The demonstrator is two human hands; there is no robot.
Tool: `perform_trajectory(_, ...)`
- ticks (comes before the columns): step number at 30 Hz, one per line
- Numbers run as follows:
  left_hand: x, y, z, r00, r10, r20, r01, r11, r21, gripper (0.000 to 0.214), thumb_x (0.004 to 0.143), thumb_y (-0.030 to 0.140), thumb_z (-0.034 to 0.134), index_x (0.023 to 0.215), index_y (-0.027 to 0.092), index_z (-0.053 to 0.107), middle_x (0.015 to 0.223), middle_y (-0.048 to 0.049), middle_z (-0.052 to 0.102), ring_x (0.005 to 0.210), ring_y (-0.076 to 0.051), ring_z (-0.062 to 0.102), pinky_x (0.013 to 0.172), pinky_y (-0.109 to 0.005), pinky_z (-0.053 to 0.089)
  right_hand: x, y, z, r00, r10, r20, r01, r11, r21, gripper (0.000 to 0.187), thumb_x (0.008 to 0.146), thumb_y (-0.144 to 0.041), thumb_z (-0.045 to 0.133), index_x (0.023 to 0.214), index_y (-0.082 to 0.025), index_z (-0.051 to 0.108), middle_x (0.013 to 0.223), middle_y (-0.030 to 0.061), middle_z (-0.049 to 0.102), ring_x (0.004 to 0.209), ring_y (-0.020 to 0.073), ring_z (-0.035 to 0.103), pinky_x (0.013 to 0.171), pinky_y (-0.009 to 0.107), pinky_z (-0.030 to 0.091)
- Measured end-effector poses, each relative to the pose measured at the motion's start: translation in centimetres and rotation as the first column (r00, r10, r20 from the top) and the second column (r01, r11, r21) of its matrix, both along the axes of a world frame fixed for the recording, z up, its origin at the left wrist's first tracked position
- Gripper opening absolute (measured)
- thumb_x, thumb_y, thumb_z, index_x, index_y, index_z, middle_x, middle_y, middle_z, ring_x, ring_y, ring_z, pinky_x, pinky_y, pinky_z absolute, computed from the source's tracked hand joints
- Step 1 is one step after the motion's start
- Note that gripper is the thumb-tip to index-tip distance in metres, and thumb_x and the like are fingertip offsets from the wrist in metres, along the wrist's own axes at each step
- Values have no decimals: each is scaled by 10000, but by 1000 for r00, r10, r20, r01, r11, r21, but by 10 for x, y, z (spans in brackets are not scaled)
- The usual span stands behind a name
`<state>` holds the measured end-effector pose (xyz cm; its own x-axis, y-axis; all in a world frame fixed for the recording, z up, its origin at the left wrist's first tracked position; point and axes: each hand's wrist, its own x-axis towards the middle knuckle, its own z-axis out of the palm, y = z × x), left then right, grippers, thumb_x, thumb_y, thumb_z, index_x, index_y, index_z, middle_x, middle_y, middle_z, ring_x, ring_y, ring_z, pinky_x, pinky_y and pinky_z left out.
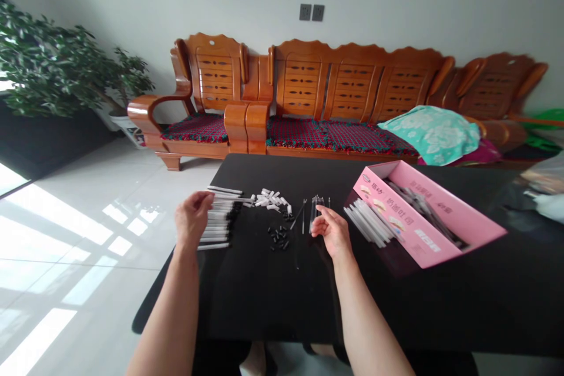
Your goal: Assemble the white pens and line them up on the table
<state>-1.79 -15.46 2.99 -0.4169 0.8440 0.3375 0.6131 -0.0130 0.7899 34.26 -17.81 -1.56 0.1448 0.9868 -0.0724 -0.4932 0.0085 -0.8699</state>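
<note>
My left hand [192, 218] is at the left of the black table, its fingers pinched at the end of a slim white pen [240, 199] that points right. Below that pen, a row of white pens with black ends [215, 229] lies side by side, partly hidden by the hand. My right hand [331, 231] hovers with thumb and fingers apart and loosely curved, beside a bunch of thin pen refills [314, 211]. Small white caps [269, 198] and small black plugs [279, 237] lie in two loose heaps between my hands.
A pink box [405, 217] with dark and grey pieces inside stands at the right. White translucent tubes [369, 222] lie against its near left side. Plastic bags [546, 188] sit at the far right of the black table [264, 294]. A wooden sofa [304, 82] stands behind.
</note>
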Motion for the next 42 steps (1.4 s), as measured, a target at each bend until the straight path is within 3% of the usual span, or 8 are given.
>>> perform_trajectory(8,-52,-5,-15,966,234,-111,-249,958,-142,315,830,450,560,950,229,751,749,-26,703,772,-216,647,719,-297,449,1,0,-1,1000,-3,12,3,1000,8,411,737,-404,784,1025,-134,672,576,21,699,441,167,655,375,237,533)
perform_trajectory(16,-45,-4,-13,901,367,-230,-388,920,-55,289,828,351,579,1010,207,752,829,-52,611,712,-207,564,850,-374,459,-1,-1,-2,999,-12,39,12,1000,5,423,733,-433,771,1018,-135,674,570,17,693,434,166,649,357,229,510)
perform_trajectory(20,-16,1,-4,917,354,-185,-353,935,41,300,847,323,554,1041,191,742,868,-54,612,682,-182,560,880,-377,457,-1,3,-7,976,-134,171,132,991,22,424,731,-466,747,981,-130,679,571,20,679,408,154,620,319,208,436)
perform_trajectory(23,28,9,0,969,194,-154,-184,980,77,285,855,332,541,999,194,745,906,-50,640,673,-166,579,816,-333,467,12,5,-11,819,-397,415,392,914,101,378,745,-475,701,924,-142,699,586,28,672,397,146,590,337,219,397)
perform_trajectory(27,99,12,-12,986,-116,-119,125,989,79,223,865,282,551,950,200,741,914,-48,674,693,-163,595,742,-289,459,43,4,-17,246,-569,785,648,699,304,230,766,-341,626,841,-158,744,588,105,684,662,292,696,623,375,523)
perform_trajectory(29,129,8,-24,958,-256,-129,265,962,59,196,866,247,564,956,200,732,905,-49,678,685,-159,588,714,-278,450,58,3,-22,66,-538,841,688,634,352,196,739,-276,627,842,-172,759,614,142,689,759,349,698,692,455,511)
perform_trajectory(35,165,-11,-49,857,-466,-219,456,884,-98,147,871,216,592,938,233,722,927,-33,682,770,-163,615,705,-260,432,68,2,-30,-130,-285,950,682,669,295,117,727,-250,635,710,-200,739,618,165,692,684,357,692,646,497,499)
perform_trajectory(42,178,-19,-43,724,-516,-458,460,856,-236,121,824,332,689,806,213,702,873,-39,652,877,-200,597,759,-292,410,51,-3,0,-160,155,975,659,752,-11,208,844,-285,596,919,-168,749,854,191,752,799,325,721,677,416,531)
